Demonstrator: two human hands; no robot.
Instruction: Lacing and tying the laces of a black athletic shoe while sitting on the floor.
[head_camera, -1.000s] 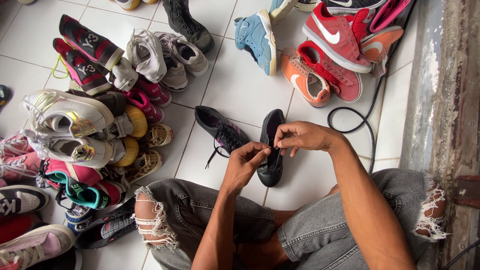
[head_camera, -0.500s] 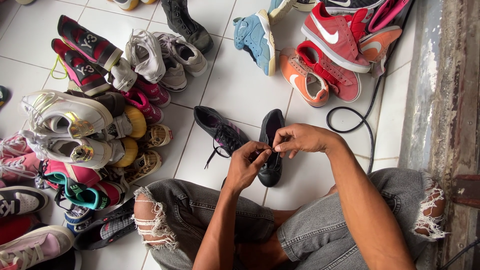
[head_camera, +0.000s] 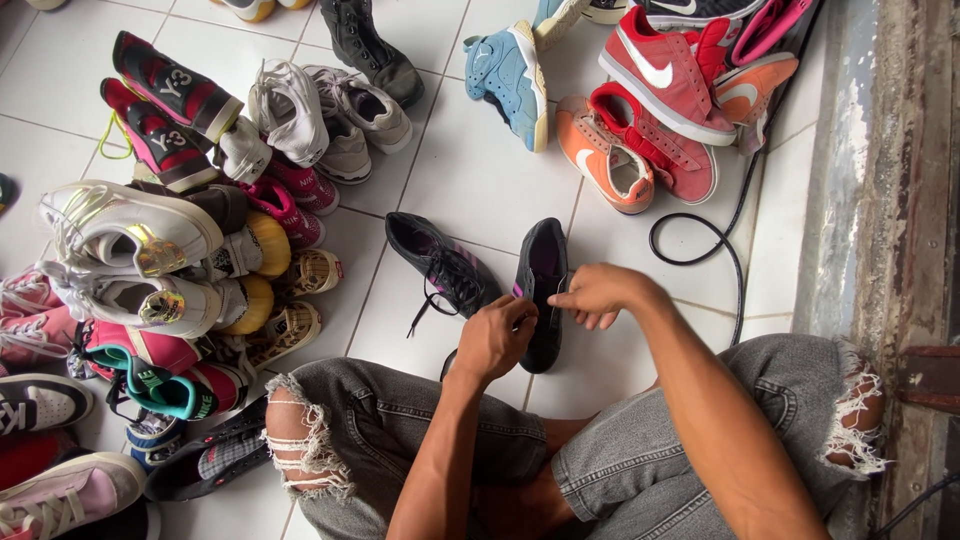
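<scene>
A black sneaker (head_camera: 541, 268) stands on the white floor tiles in front of my crossed legs, toe toward me. My left hand (head_camera: 494, 340) pinches its lace at the left side of the shoe's middle. My right hand (head_camera: 598, 293) pinches the lace on the right side, fingers closed. Both hands sit low over the shoe and cover its lacing. Its mate, a second black sneaker (head_camera: 440, 262) with loose laces, lies just to the left, apart from my hands.
A heap of mixed shoes (head_camera: 170, 250) fills the left side. Red and orange sneakers (head_camera: 650, 130) and a blue high-top (head_camera: 510, 75) lie at the back. A black cable (head_camera: 715, 240) loops at right beside a weathered wall (head_camera: 900, 200). My knees in torn grey jeans (head_camera: 400, 430) frame the front.
Both hands have dropped lower and nearer to me along the black sneaker, drawing the lace down. More of the shoe's opening now shows above them.
</scene>
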